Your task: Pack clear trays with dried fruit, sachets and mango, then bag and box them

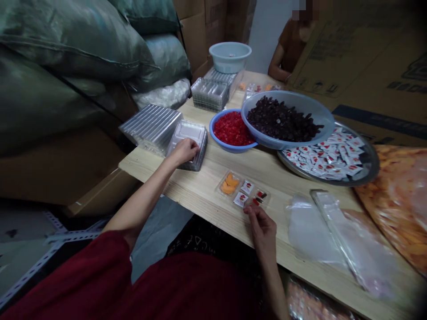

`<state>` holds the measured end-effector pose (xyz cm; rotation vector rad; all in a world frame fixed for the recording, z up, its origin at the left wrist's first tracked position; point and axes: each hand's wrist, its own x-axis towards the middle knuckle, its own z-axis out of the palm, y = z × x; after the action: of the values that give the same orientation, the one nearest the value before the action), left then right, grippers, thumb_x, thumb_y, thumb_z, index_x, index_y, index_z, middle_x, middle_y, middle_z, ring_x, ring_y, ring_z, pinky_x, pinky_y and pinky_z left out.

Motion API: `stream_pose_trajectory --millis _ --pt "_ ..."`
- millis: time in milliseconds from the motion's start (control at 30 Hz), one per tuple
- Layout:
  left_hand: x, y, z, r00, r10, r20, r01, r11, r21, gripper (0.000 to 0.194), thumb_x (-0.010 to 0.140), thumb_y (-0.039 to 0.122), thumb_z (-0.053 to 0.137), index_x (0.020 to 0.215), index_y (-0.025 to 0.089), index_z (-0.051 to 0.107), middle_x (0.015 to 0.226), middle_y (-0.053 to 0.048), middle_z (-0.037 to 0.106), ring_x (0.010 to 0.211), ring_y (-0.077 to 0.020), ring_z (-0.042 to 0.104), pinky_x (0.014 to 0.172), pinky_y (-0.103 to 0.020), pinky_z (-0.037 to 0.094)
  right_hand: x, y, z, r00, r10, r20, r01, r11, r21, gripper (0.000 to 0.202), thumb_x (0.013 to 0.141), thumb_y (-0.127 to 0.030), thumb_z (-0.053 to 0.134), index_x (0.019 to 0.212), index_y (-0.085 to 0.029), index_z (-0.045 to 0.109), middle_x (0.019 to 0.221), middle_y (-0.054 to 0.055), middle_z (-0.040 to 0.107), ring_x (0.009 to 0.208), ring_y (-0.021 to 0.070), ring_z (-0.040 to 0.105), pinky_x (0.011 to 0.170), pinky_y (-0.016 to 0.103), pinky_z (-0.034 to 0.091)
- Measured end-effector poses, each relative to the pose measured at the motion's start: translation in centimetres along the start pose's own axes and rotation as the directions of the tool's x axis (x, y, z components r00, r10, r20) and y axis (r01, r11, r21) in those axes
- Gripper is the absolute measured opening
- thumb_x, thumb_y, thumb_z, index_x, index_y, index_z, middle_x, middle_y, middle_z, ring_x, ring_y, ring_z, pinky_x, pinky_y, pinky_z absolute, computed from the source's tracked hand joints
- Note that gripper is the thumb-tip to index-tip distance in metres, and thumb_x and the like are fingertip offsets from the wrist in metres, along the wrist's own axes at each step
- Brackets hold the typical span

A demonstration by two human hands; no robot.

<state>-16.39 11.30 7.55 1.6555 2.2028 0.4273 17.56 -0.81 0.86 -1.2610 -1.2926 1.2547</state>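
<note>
My left hand (pixel 185 151) rests on a stack of clear plastic trays (pixel 191 130), its fingers pinched at the stack's right side; what they grip is too small to make out. My right hand (pixel 263 223) is at the near edge of a filled clear tray (pixel 246 190), thumb and fingers together, their contents hidden. That tray holds orange pieces (pixel 229 183) at the left, two white printed packets (pixel 243 193) in the middle, and red and dark pieces (pixel 259 198) at the right.
Bowls of red pieces (pixel 233 129) and dark pieces (pixel 282 120) stand behind, beside a metal basin of packets (pixel 327 155). Plastic bags (pixel 333 235) lie at right. More trays (pixel 151 126) are at left. A person (pixel 283 58) sits at the far end.
</note>
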Motion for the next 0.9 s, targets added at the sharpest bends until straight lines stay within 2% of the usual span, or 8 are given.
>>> stream_pose_trajectory --millis 167,400,600,800,900 --pt "0.2 0.1 0.3 1.000 -0.008 -0.029 0.007 1.000 -0.006 0.024 0.086 0.033 0.059 0.077 0.017 0.074 0.058 -0.006 0.068 0.066 -0.0220 0.064 0.068 -0.031 0.047 0.0 -0.3 -0.2 1.000 0.000 -0.012 0.000 1.000 0.016 0.032 0.090 -0.049 0.068 0.082 -0.018 0.072 0.092 0.006 0.072 0.095 0.0218 0.065 0.095 0.035 0.047" --pt "0.4 0.0 0.6 0.999 -0.027 -0.046 0.028 0.999 0.028 0.025 0.087 0.032 0.057 0.078 0.016 0.074 0.062 -0.007 0.070 0.070 -0.0230 0.066 0.071 -0.031 0.047 -0.4 0.2 -0.4 1.000 -0.004 -0.004 0.004 1.000 -0.007 0.032 0.090 -0.048 0.068 0.082 -0.018 0.072 0.092 0.005 0.071 0.093 0.0211 0.063 0.091 0.033 0.046" --pt "0.5 0.1 1.1 0.996 -0.011 -0.089 0.022 0.992 0.125 0.023 0.085 0.027 0.055 0.082 0.016 0.075 0.081 -0.013 0.076 0.082 -0.0269 0.070 0.076 -0.033 0.048 -0.6 0.2 -0.5 1.000 -0.019 0.006 0.020 1.000 -0.018 0.033 0.091 -0.049 0.067 0.082 -0.018 0.073 0.092 0.005 0.071 0.094 0.0215 0.063 0.092 0.033 0.045" --pt "-0.5 1.2 1.1 0.993 0.000 -0.119 0.025 0.978 0.206 0.022 0.084 0.026 0.054 0.088 0.016 0.074 0.089 -0.016 0.076 0.087 -0.0291 0.069 0.076 -0.034 0.047 -0.9 0.0 -0.3 1.000 0.015 -0.016 -0.016 1.000 -0.010 0.034 0.089 -0.051 0.068 0.080 -0.019 0.072 0.090 0.005 0.070 0.096 0.0223 0.063 0.095 0.034 0.045" --pt "-1.6 1.1 0.6 0.980 0.047 -0.193 -0.009 0.981 0.195 0.025 0.089 0.028 0.050 0.094 0.015 0.071 0.090 -0.015 0.075 0.083 -0.0274 0.068 0.074 -0.034 0.046 -1.1 0.1 -0.3 1.000 0.031 -0.006 -0.031 0.999 -0.014 0.033 0.089 -0.050 0.068 0.080 -0.019 0.071 0.089 0.005 0.070 0.093 0.0219 0.063 0.091 0.033 0.046"
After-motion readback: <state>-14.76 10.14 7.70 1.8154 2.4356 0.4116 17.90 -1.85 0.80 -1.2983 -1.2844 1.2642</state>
